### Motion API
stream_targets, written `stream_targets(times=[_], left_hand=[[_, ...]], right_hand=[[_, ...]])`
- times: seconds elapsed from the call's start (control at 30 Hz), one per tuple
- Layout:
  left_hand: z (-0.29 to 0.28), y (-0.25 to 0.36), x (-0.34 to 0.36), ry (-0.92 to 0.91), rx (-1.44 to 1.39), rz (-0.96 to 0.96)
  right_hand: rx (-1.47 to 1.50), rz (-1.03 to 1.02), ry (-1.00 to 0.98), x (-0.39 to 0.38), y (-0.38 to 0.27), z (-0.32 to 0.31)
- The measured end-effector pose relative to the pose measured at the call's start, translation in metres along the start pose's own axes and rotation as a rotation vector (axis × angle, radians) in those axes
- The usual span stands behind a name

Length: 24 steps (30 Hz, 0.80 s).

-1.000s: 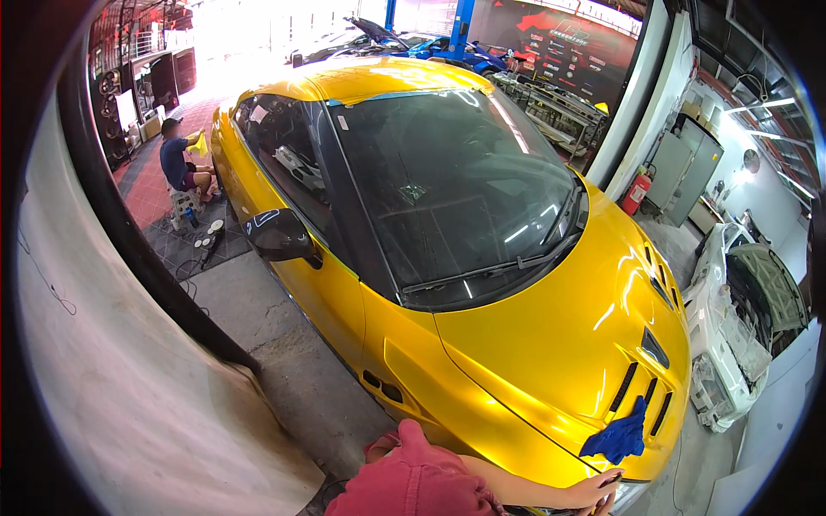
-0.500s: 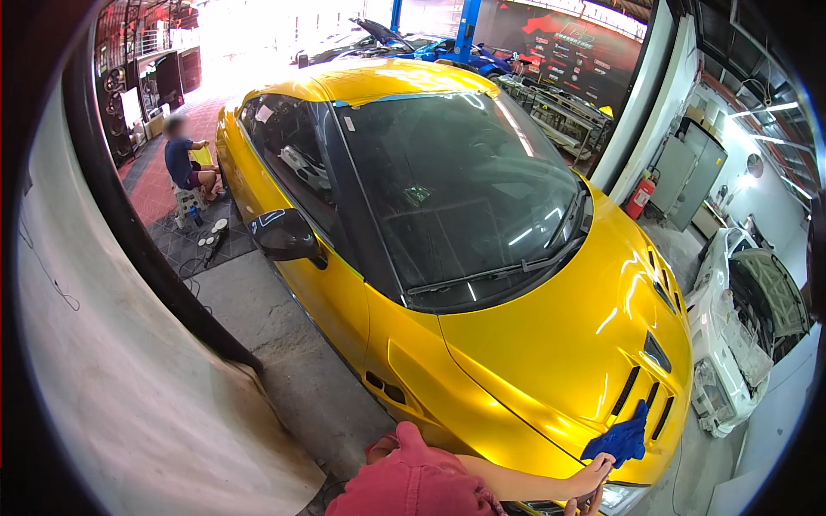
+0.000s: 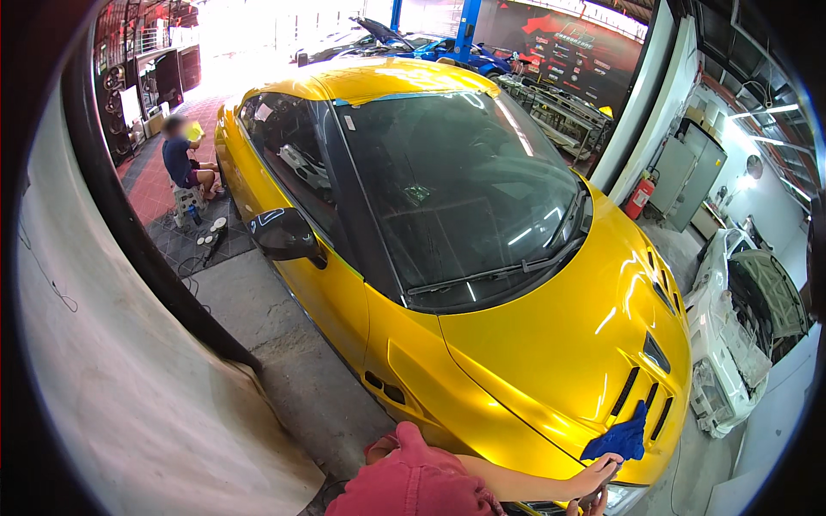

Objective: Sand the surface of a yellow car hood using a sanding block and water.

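My left forearm in a red sleeve reaches across the lower edge to the right. At the front corner of a yellow car, my left hand is closed on a small dark flat object, its kind unclear. Just below, my right hand grips the same object from underneath, mostly cut off by the picture's edge. A crumpled blue cloth lies on the hood by the black vents, just beyond my left fingers.
Beside the car's far left side a person sits on a stool, holding up a yellow cloth. A pale curtain hangs at left. White car body parts and a red fire extinguisher stand at right.
My left hand has shifted slightly to the right, and more of the dark object shows between my hands. The seated person has raised the yellow cloth from lap to head height.
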<state>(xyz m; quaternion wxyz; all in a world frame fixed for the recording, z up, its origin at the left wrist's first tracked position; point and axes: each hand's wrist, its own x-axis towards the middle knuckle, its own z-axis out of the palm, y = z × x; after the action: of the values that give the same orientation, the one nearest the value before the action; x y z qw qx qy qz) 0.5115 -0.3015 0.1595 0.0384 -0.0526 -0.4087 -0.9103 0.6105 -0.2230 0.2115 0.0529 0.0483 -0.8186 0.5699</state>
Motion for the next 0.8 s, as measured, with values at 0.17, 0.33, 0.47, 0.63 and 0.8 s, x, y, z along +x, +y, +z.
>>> stream_targets(times=[0.17, 0.33, 0.47, 0.63, 0.8], left_hand=[[0.004, 0.012, -0.005, 0.036, 0.013, -0.025], [0.008, 0.037, -0.014, 0.054, 0.012, -0.047], [0.004, 0.032, -0.014, 0.058, 0.152, 0.022], [0.004, 0.026, -0.015, 0.049, 0.092, 0.001], [0.016, 0.059, -0.025, 0.049, 0.002, -0.285]], right_hand=[[-0.012, -0.024, 0.061, 0.001, 0.012, -0.001], [-0.054, -0.026, 0.062, -0.002, -0.001, 0.002], [-0.033, -0.009, 0.012, -0.002, 0.006, 0.0], [-0.057, 0.0, 0.011, -0.004, 0.008, -0.007], [-0.06, 0.05, 0.161, -0.002, 0.011, -0.007]])
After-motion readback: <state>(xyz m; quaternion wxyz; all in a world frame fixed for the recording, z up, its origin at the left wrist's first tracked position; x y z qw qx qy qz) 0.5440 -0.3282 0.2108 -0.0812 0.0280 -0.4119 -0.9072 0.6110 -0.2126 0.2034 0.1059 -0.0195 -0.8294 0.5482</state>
